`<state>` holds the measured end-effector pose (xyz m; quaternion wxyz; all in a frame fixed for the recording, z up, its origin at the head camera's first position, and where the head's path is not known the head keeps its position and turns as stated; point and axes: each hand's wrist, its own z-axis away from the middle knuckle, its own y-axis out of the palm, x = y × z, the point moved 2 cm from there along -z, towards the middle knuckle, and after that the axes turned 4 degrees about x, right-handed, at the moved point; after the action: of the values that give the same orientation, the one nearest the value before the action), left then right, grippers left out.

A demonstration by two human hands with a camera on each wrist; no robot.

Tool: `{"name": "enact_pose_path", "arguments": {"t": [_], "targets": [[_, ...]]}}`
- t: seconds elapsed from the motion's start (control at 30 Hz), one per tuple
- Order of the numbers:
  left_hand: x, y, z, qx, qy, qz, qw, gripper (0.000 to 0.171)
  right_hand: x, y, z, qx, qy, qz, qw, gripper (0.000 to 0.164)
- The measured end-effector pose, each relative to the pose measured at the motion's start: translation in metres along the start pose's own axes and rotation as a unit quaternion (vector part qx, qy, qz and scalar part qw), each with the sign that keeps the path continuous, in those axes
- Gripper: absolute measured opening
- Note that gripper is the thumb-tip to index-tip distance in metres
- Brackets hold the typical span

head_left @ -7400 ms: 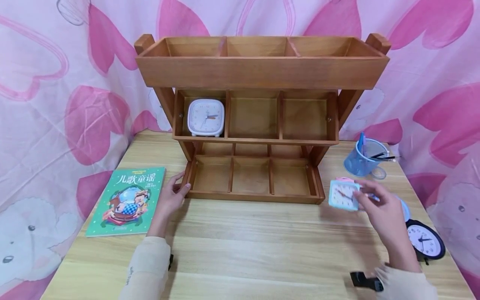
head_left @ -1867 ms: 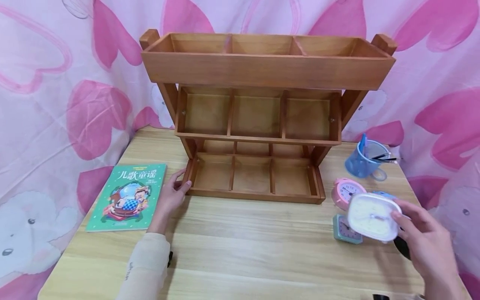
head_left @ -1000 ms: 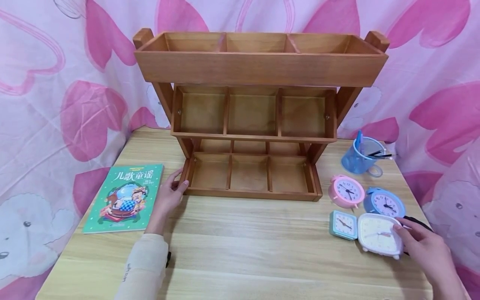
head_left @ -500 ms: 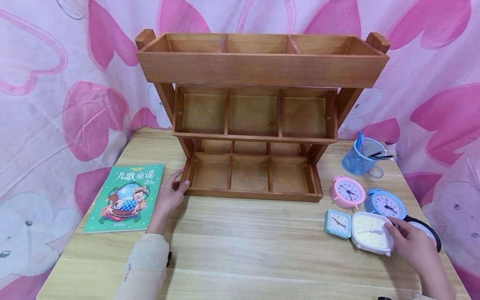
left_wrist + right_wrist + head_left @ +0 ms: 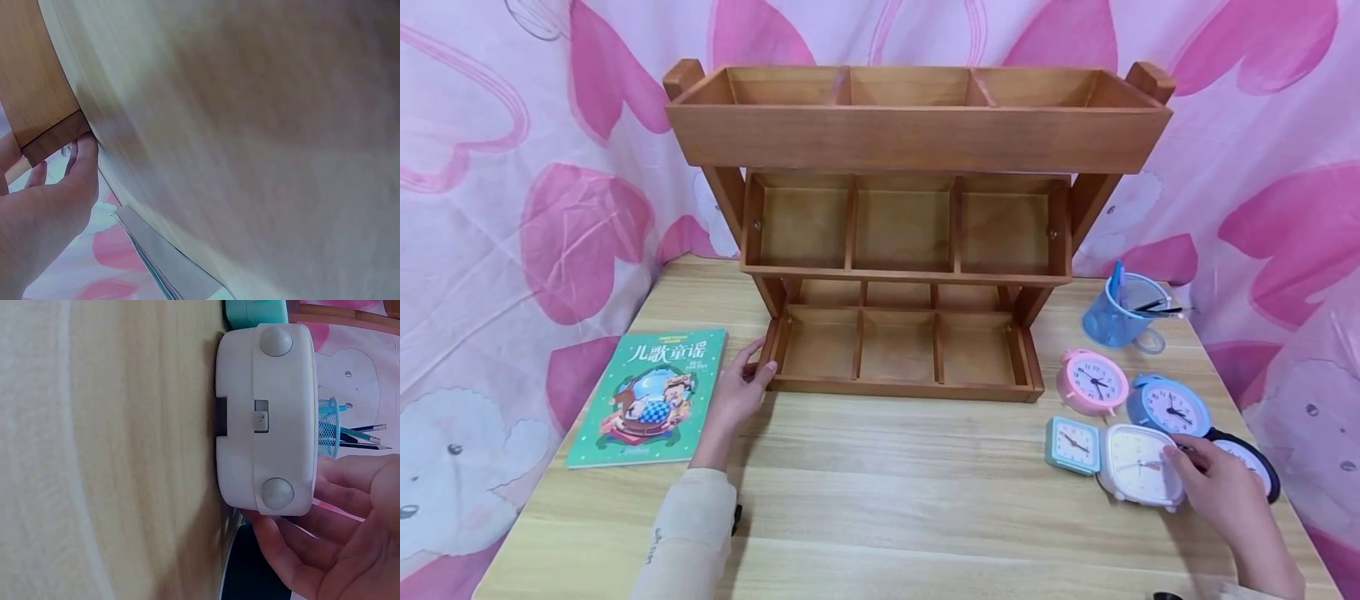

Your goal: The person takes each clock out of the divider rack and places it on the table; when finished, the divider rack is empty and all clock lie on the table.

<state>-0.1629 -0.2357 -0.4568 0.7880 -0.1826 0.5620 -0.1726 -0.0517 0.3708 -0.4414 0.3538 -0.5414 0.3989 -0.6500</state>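
My right hand (image 5: 1217,483) pinches the right side of a white rounded-square alarm clock (image 5: 1141,463), which lies face up on the table. The right wrist view shows the underside of this alarm clock (image 5: 269,456), with two round feet and a small switch, fingers at its lower end. Against its left side sits a small teal square clock (image 5: 1072,444). My left hand (image 5: 743,392) grips the lower left end of a three-tier brown wooden rack (image 5: 917,137). In the left wrist view, thumb and fingers straddle the corner of the rack (image 5: 59,134).
Behind the white clock lie a pink round clock (image 5: 1094,381) and a blue one (image 5: 1168,410). A black round clock (image 5: 1258,467) is partly covered by my right hand. A blue mesh pen cup (image 5: 1116,317) stands at the back right. A green book (image 5: 647,400) lies left.
The white clock, earlier in the rack's middle-left compartment, came down to the table in my right hand. The teal clock was set down before it; lately both shifted slightly left. My left hand stayed.
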Motion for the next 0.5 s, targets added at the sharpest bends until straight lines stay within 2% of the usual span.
{"name": "enact_pose_path", "arguments": {"t": [0.37, 0.5], "targets": [[0.002, -0.001, 0.001, -0.004, 0.007, -0.009, 0.9999, 0.057, 0.004, -0.002, 0.000, -0.006, 0.003, -0.005, 1.000, 0.044], [0.001, -0.005, 0.009, -0.023, 0.038, -0.023, 0.9987, 0.059, 0.017, -0.009, 0.005, -0.031, 0.008, 0.016, 0.999, 0.042]]}}
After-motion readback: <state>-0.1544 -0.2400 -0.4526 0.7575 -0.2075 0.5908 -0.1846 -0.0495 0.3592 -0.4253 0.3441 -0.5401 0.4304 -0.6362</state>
